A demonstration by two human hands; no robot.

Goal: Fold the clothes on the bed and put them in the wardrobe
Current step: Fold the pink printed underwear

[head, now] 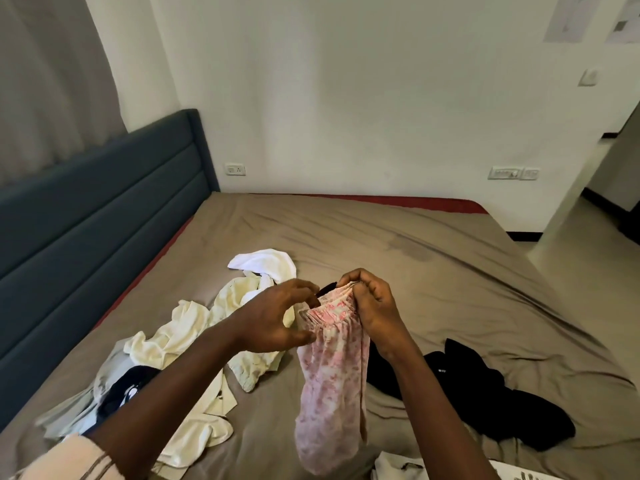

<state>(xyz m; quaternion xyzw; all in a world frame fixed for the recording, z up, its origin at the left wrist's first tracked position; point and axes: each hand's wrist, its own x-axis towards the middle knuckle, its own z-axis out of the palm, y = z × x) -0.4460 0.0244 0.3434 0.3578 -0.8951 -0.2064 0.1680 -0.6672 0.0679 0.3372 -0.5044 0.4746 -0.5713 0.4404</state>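
Right hand (370, 306): fingers curled over, pinching the top of the gathered elastic waistband of a pink floral garment (332, 375) and holding it up above the bed (433, 271).

Left hand (273, 320): fingers and thumb curved and spread apart in a C-shape at the waistband's left side, closed on nothing. The thumb tip lies at the fabric's edge; whether it actually touches cannot be told.

Garment: pale pink cloth with a darker pink flower print, thin, bunched at the waistband. It hangs straight down from the right hand in a narrow, unfolded column, its lower end close to the sheet (contact there is not clear).

Surroundings, on the grey-brown sheet:
- Left of the hands, a loose heap of cream garments (180, 327), crumpled and overlapping.
- Beyond them, a white garment (263, 263), partly rolled.
- Near left, a dark garment with a white print (128, 386) lying on pale cloth.
- Right of the hanging piece, a black garment (485, 393) spread in a rumpled strip, passing behind the right forearm.
- At the bottom edge, a white item (398, 465), cut off by the frame.

A blue padded headboard (97, 209) runs along the left side, with a grey curtain (52, 64) above it. A wall socket (235, 169) and a switch plate (512, 173) sit on the white wall behind.
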